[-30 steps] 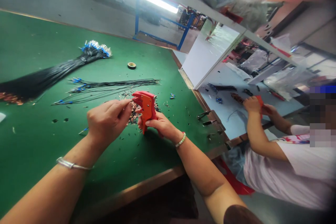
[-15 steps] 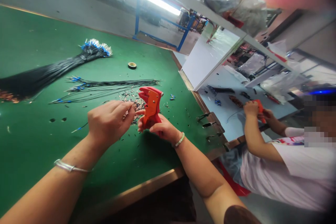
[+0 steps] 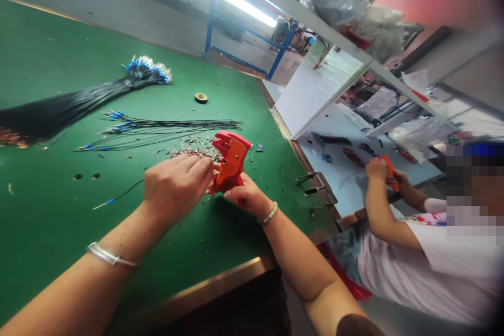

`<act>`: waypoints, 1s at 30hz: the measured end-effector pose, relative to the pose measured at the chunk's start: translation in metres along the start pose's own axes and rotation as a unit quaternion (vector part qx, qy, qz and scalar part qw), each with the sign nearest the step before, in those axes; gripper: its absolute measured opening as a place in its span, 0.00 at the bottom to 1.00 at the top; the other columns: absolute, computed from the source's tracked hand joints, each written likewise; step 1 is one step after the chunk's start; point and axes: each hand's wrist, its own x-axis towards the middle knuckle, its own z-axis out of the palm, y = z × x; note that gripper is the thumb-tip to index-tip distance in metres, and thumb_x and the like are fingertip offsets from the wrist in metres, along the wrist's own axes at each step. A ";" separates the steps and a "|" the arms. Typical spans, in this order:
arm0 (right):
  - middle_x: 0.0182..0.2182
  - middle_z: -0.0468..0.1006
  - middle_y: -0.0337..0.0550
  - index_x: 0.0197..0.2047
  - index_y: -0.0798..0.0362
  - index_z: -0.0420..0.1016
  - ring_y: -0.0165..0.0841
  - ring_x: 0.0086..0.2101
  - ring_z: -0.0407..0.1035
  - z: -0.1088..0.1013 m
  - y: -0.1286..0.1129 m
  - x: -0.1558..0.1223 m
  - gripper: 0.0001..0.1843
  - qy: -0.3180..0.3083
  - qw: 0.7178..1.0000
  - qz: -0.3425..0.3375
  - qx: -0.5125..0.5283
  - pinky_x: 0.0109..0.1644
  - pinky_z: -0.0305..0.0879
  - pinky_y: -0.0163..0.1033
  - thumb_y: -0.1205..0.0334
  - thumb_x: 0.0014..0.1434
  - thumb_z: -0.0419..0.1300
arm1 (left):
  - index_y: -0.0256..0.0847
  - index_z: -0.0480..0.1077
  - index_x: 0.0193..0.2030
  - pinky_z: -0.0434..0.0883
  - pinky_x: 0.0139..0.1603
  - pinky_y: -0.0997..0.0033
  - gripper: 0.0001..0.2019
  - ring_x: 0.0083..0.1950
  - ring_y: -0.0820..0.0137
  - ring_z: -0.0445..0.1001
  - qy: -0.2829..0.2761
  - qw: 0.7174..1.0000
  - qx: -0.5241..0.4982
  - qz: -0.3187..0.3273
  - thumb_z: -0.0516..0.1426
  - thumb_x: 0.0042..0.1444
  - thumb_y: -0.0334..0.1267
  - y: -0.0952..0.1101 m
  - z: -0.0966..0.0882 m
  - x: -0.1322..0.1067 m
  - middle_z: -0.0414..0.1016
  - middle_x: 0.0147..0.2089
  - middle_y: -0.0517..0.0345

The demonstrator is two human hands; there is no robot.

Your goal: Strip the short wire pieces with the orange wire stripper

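From where I stand, the right hand [image 3: 233, 189] is wrapped round the grip of a red-and-orange wire stripper [image 3: 230, 160], keeping it upright above the bench [image 3: 220, 252], its head tipped slightly to the left. I can't tell how hard the handles are squeezed. The left hand [image 3: 177, 184] is just beside it, fingers drawn together on 1 black wire [image 3: 128, 190]; the wire's blue-sleeved end trails out past the heel of the hand, and the pinched part is hidden. I can't tell whether those fingers touch the stripper.

Behind both hands is a scatter of scraps [image 3: 197, 146]. Beyond that a loose row of wires [image 3: 177, 126] lies with its blue ends to the left, then a roll of tape [image 3: 200, 98] and, at far left, a thick tied bundle [image 3: 82, 102]. 2 dark holes [image 3: 78, 177] show in the green top. At the pale table [image 3: 346, 194] to the right, a co-worker [image 3: 397, 273] holds an orange tool [image 3: 389, 168].
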 end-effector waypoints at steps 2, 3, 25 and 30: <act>0.41 0.80 0.44 0.59 0.53 0.72 0.39 0.42 0.73 0.000 0.001 0.000 0.38 0.011 1.000 0.006 -0.009 0.57 0.68 0.49 0.68 0.41 0.66 | 0.42 0.77 0.38 0.62 0.28 0.67 0.05 0.32 0.67 0.77 -0.003 1.000 0.005 0.002 0.59 0.63 0.37 0.001 0.001 0.000 0.82 0.33 0.58; 0.41 0.80 0.44 0.59 0.53 0.72 0.39 0.42 0.73 0.000 0.001 0.000 0.38 0.016 1.000 0.007 -0.015 0.56 0.68 0.49 0.68 0.41 0.66 | 0.42 0.76 0.37 0.62 0.28 0.67 0.05 0.31 0.67 0.77 -0.003 1.000 0.006 0.004 0.59 0.63 0.37 0.001 0.001 0.000 0.81 0.32 0.58; 0.36 0.80 0.42 0.43 0.54 0.78 0.39 0.40 0.74 -0.009 0.008 0.000 0.22 0.076 0.989 -0.024 -0.124 0.51 0.71 0.44 0.60 0.43 0.72 | 0.41 0.71 0.28 0.57 0.26 0.68 0.14 0.24 0.71 0.70 -0.034 0.998 -0.040 -0.024 0.54 0.65 0.36 0.011 0.000 0.002 0.75 0.24 0.59; 0.32 0.77 0.42 0.37 0.54 0.75 0.35 0.35 0.71 -0.006 0.005 0.001 0.17 0.084 0.977 -0.048 -0.191 0.45 0.70 0.42 0.52 0.49 0.70 | 0.41 0.70 0.26 0.54 0.25 0.67 0.13 0.24 0.71 0.68 -0.072 0.995 -0.054 -0.040 0.54 0.63 0.35 0.008 -0.001 0.001 0.73 0.24 0.58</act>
